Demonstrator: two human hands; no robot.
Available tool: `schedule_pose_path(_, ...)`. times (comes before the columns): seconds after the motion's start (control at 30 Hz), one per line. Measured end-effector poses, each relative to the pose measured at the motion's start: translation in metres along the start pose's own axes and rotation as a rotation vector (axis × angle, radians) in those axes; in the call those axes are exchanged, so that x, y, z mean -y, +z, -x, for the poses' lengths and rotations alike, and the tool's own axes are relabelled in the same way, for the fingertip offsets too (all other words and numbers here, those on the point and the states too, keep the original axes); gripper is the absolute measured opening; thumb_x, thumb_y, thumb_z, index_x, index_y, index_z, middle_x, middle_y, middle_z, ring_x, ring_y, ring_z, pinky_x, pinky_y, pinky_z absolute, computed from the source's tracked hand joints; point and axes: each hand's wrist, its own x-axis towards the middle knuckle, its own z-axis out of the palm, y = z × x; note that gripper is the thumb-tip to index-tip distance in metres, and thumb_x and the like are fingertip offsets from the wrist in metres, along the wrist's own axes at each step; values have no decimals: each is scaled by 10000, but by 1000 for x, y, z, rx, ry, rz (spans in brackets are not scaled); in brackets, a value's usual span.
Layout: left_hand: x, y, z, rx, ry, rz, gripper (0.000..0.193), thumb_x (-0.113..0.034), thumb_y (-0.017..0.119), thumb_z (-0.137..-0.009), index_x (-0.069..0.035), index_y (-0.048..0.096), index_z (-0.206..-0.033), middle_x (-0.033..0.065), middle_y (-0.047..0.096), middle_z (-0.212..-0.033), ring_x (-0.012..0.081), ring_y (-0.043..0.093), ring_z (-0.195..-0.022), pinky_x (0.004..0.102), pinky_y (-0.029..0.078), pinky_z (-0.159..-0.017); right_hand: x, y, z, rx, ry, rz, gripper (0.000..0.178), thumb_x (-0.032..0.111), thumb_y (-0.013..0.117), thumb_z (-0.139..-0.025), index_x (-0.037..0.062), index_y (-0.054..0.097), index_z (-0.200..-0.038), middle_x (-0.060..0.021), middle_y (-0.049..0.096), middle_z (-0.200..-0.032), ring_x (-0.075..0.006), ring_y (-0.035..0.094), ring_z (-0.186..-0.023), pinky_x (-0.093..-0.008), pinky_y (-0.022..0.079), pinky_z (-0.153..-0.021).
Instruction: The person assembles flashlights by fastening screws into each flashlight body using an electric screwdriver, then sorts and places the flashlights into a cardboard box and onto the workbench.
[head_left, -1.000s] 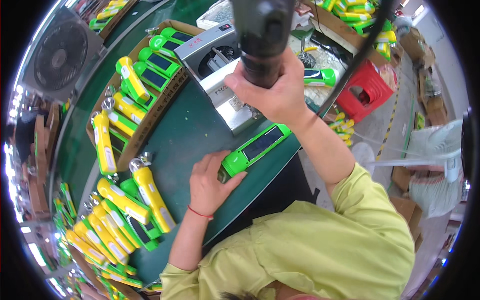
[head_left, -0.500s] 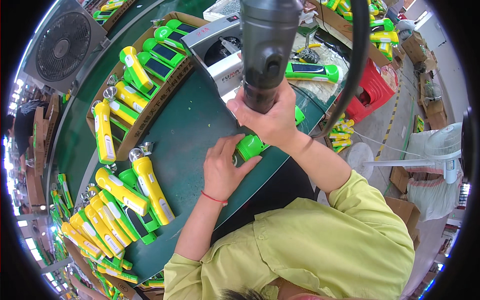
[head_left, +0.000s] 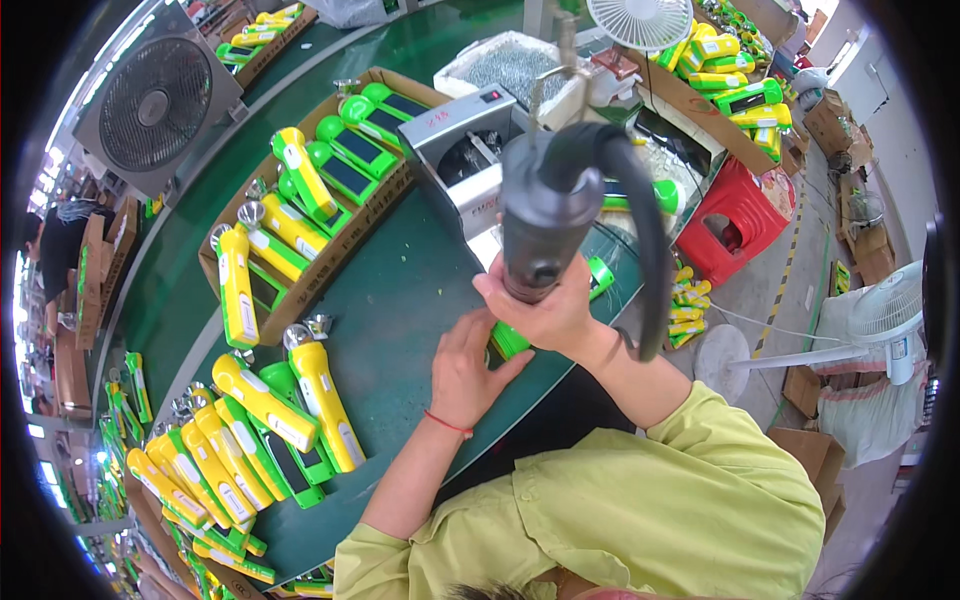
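Note:
My right hand point(head_left: 562, 312) is wrapped around the dark barrel of an electric screwdriver point(head_left: 545, 230), held upright with its thick black cable curving off the top. Its tip is hidden behind the barrel and the hand. Right beneath, a green flashlight point(head_left: 510, 341) lies on the green bench top, partly covered by both hands. My left hand point(head_left: 464, 368) is closed around the near end of that flashlight, thumb on one side and fingers on the other. More of the green body shows beyond my right wrist.
Yellow and green flashlights point(head_left: 265, 400) lie piled at the left. A cardboard box point(head_left: 335, 250) of solar-panelled ones stands behind them. Farther back are a grey machine point(head_left: 468, 205) and a white foam box point(head_left: 450, 80) of small metal parts. A red stool point(head_left: 740, 225) stands right.
The screwdriver and my right hand have come down closer to the flashlight, and the tool's top end now shows. My left hand stays on the flashlight. The whole view has shifted slightly.

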Motion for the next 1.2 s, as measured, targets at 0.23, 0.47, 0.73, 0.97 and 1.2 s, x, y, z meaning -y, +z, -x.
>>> schedule_pose_path(0.23,-1,-5,-6,59,-16,38,472,-209,787,-682,-31,598,-1076,121,632,-1042,300,621,-917,379,501,-795,4,-8,-4,-42,53,24,453,49,734,-751,42,497,-1137,2,583,-779,-59,552,-670,-226,458,-590)
schedule_pose_path(0.47,8,-26,-8,-2,-43,-21,484,-103,799,-639,-21,609,-1076,156,620,-1075,298,617,-976,355,509,-831,40,-49,-43,-80,86,46,450,49,734,-752,42,498,-1135,2,583,-775,-59,552,-663,-227,458,-585)
schedule_pose_path(0.73,4,-19,-1,1,-44,3,545,-61,796,-622,-28,581,-1122,154,594,-1115,309,592,-1023,363,491,-874,15,-35,-55,-84,85,46,446,50,734,-752,42,498,-1132,1,583,-771,-60,552,-656,-228,458,-580)
schedule_pose_path(0.97,3,-20,-2,28,-93,27,522,-54,782,-639,-28,587,-1123,153,596,-1103,311,594,-1012,365,495,-863,19,-29,-63,-91,90,49,443,50,734,-753,42,499,-1129,0,583,-767,-61,552,-650,-228,457,-576)
schedule_pose_path(1.2,9,-15,-4,-31,15,-6,506,-91,790,-646,-64,597,-1113,140,596,-1089,322,609,-960,382,518,-801,21,-17,-17,-55,133,54,441,50,733,-753,41,500,-1126,-1,583,-764,-62,552,-644,-229,457,-572)
